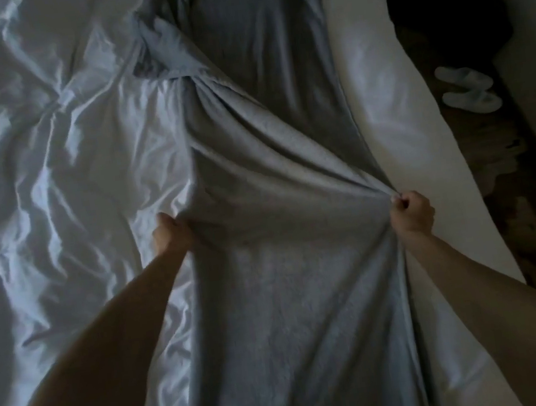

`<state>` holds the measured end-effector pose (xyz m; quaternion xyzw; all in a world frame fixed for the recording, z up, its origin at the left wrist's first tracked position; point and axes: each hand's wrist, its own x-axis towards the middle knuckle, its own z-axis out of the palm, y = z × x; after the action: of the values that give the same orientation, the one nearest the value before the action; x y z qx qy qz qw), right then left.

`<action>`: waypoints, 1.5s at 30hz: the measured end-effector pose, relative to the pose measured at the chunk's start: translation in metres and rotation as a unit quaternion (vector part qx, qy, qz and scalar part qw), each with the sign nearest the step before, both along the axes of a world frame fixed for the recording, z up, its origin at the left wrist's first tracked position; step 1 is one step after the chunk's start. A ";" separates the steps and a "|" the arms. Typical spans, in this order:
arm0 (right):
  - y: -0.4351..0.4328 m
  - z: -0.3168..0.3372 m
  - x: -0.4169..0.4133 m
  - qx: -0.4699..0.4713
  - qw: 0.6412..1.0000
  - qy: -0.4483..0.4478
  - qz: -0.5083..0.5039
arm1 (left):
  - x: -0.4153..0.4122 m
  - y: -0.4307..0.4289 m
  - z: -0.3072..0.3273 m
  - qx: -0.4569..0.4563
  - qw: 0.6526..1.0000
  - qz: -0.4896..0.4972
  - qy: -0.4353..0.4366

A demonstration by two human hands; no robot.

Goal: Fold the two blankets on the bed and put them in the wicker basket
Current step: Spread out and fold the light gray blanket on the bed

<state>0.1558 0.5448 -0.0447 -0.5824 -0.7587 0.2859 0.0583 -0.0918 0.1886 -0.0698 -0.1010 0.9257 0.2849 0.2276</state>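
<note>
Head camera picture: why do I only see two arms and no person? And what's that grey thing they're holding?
The camera sits on the person's head and looks down, so you see only arms, as through their eyes. The left hand and the right hand each have a tight grip on a grey blanket, one at each side. It lies along a bed with crumpled white bedding. Pale slippers lie on the dark floor at the right. No basket shows.
</note>
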 end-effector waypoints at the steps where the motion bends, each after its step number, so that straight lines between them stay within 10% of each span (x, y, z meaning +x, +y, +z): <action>1: 0.002 -0.001 0.001 -0.003 1.000 0.011 -0.004 | -0.008 -0.011 0.003 -0.027 0.999 0.000 0.021; 14: -0.038 -0.005 0.020 -0.102 0.990 -0.048 0.082 | 0.034 -0.011 -0.009 0.033 0.982 0.017 -0.184; 20: -0.056 -0.010 0.059 -0.068 0.991 -0.081 0.086 | 0.045 -0.024 0.007 0.014 0.995 0.020 -0.092; 36: -0.144 -0.023 0.214 -0.108 0.973 -0.173 0.110 | 0.254 -0.153 0.013 0.027 0.973 0.004 -0.229; 45: -0.139 -0.019 0.260 -0.162 0.985 -0.049 0.013 | 0.299 -0.175 0.024 0.038 0.988 0.069 -0.132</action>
<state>0.4156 0.4062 -0.0634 -0.5877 -0.7117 0.3769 -0.0778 0.2076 0.0137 -0.0461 -0.1927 0.8669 0.3189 0.3311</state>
